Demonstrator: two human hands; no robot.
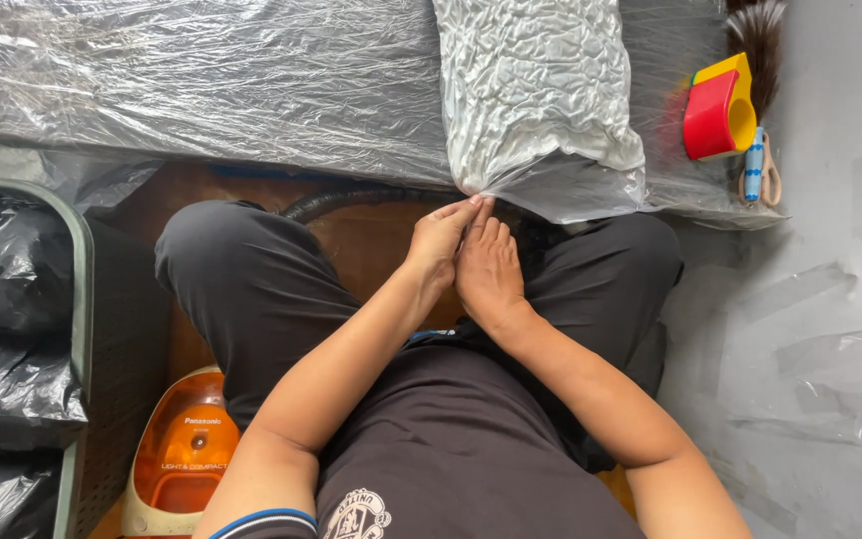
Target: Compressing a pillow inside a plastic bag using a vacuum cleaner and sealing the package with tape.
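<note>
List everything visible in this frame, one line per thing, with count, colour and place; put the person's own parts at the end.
Crinkled vacuum-packed plastic bag: one, silvery-white, top centre, near edge at the fingertips.
Clear plastic sheet: one, transparent, across the top.
Red and yellow plastic block: one, upper right.
Scissors with blue grip: one, below the block.
Dark feather duster: one, top right corner.
Orange vacuum cleaner: one, lower left.
Dark hose: one, under the sheet's edge.
Green-rimmed crate: one, left, holding black plastic bags.
Left hand: pinching the bag's edge.
Right hand: beside it, fingers at the same edge.
</note>
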